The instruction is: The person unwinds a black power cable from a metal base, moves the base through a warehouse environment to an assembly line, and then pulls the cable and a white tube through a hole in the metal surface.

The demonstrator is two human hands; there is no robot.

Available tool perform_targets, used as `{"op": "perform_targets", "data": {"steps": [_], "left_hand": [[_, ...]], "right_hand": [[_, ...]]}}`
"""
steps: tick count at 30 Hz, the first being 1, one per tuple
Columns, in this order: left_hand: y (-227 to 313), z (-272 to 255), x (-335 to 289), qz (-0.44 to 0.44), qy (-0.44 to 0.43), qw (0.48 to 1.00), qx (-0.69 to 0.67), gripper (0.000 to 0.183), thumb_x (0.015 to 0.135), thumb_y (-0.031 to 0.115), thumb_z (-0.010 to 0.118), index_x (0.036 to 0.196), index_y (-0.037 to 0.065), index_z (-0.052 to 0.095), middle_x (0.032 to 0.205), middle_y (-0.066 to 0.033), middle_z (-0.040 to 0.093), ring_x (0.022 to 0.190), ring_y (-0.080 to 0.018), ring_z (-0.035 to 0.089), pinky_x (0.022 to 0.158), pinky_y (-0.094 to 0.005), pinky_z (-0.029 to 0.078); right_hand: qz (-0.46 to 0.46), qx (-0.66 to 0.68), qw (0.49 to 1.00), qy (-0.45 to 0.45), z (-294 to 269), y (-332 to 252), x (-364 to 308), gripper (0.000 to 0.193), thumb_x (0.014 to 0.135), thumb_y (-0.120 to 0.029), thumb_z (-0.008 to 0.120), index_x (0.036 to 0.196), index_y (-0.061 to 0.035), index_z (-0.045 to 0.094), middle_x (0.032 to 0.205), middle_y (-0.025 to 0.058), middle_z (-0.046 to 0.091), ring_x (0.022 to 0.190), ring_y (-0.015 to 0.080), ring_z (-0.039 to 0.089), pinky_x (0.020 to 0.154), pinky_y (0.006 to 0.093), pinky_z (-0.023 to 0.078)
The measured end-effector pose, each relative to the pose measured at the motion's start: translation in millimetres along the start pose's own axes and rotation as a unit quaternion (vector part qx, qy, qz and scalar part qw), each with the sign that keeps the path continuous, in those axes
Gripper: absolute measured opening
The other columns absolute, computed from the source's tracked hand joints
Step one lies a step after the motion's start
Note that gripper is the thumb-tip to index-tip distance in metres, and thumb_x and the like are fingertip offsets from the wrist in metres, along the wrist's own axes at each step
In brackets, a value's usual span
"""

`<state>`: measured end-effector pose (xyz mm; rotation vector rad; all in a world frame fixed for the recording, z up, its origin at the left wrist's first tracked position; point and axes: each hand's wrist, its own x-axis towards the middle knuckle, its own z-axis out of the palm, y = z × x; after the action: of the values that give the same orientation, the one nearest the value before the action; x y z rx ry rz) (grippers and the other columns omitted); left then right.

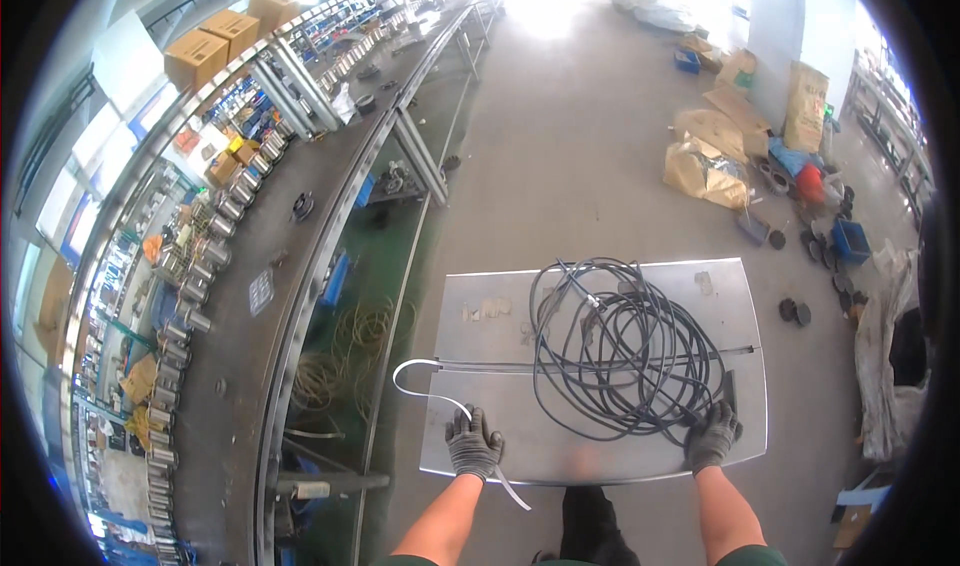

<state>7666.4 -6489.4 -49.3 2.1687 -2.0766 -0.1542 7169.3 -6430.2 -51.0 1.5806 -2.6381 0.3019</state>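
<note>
My left hand (474,444), in a grey glove, is at the near left of a metal sheet-topped surface (500,316). A white strap (412,364) loops out from the groove across the sheet and passes through this hand, its free end hanging past the wrist. My right hand (712,436), gloved as well, rests with fingers apart at the near right edge of a loose coil of black cable (630,351). Beside its fingertips a short dark bar (730,390) stands near the coil. Whether the right fingertips hook any cable cannot be made out.
A long workbench (260,266) runs along the left with metal cylinders (215,251) and cartons (195,58). Coils of pale cord (318,378) lie beneath it. At right, paper sacks (706,171), a blue bin (850,240) and dark round parts (795,312) stand on the floor.
</note>
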Motion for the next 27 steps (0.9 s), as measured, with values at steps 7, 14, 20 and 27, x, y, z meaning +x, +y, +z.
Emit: {"op": "perform_targets", "data": {"steps": [7,14,20,27], "left_hand": [[24,27,293,0.017,-0.011,1.0,-0.012,0.068,0.081,0.039,0.067,0.139,0.008,0.051,0.148,-0.0179,0.049,0.139,-0.0382,0.042,0.117,-0.0582,0.028],[43,53,592,0.033,0.0,0.999,-0.012,0.07,0.082,0.04,0.067,0.141,0.007,0.049,0.149,-0.0187,0.049,0.14,-0.0391,0.041,0.118,-0.0582,0.027],[66,72,845,0.038,-0.015,0.999,-0.026,0.068,0.083,0.04,0.066,0.141,0.008,0.05,0.149,-0.0192,0.049,0.139,-0.0397,0.042,0.119,-0.0577,0.027],[96,106,1136,0.058,-0.008,0.998,-0.024,0.068,0.083,0.039,0.066,0.141,0.008,0.049,0.152,-0.019,0.047,0.141,-0.0396,0.041,0.12,-0.0573,0.025]], "right_hand": [[0.012,-0.014,1.0,-0.013,70,-117,252,0.056,0.085,-0.029,0.061,0.135,-0.003,0.061,0.146,0.0149,0.051,0.137,0.0351,0.045,0.118,0.0571,0.024],[0.051,-0.007,0.997,-0.057,125,-248,499,0.052,0.089,-0.027,0.056,0.134,-0.0009,0.061,0.147,0.0154,0.052,0.138,0.0354,0.045,0.118,0.0555,0.025],[0.07,-0.015,0.996,-0.055,194,-339,704,0.05,0.09,-0.027,0.056,0.134,-0.0039,0.061,0.146,0.0137,0.053,0.137,0.0348,0.045,0.117,0.0547,0.027],[0.071,-0.026,0.997,-0.023,275,-441,961,0.048,0.089,-0.023,0.055,0.133,-0.0034,0.061,0.144,0.0149,0.053,0.137,0.033,0.046,0.116,0.0502,0.027]]}}
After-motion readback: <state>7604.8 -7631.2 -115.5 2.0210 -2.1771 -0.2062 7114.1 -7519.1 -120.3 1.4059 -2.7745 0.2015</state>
